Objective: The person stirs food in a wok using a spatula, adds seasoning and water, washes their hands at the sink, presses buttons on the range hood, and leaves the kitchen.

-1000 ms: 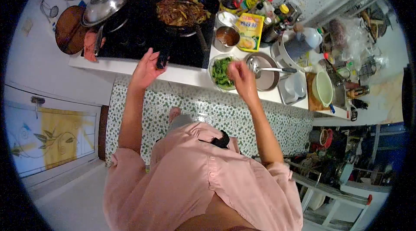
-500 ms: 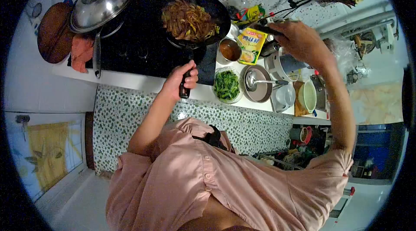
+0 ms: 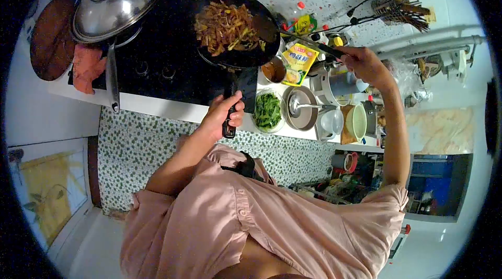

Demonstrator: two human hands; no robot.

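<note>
My left hand (image 3: 223, 116) is wrapped round the black handle of a dark frying pan (image 3: 212, 62). Browned strips of food (image 3: 225, 28) with some yellow-green pieces fill the pan's left and middle. To the right, my right hand (image 3: 364, 66) is closed on the black handle of a long spatula (image 3: 314, 43). Its thin shaft slants left to the pan's right rim, and its head is hard to make out against the dark pan. Near the right hand are a yellow seasoning packet (image 3: 299, 63) and several bottles.
A lidded wok (image 3: 119, 4) stands at the stove's left, its handle (image 3: 112, 77) jutting forward. The counter holds a bowl of chopped greens (image 3: 268, 111), a cup of brown sauce (image 3: 274, 70), a pan with a ladle (image 3: 301, 108) and a pale green basket (image 3: 356, 123).
My right hand has come lower, and the spatula now reaches the pan's rim. The food in the pan has shifted a little. The whole view has moved slightly; my left hand keeps its grip.
</note>
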